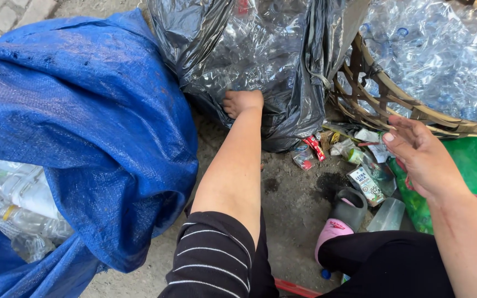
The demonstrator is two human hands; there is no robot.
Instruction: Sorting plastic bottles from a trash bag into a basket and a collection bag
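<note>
Landmark = black plastic bag (260,60), stuffed with clear crushed bottles, top centre. Left hand (242,102) pressed against bag's lower front, fingers curled into the plastic, gripping a fold. Right hand (418,157) well right of bag, hanging in air, fingers loosely open, holding nothing. Blue tarp sack (84,132) crowds bag's left side. Woven basket (393,105) of bottles just right. Litter, small carton (366,186), grey-pink sandal (342,218) on ground below-right of bag
</note>
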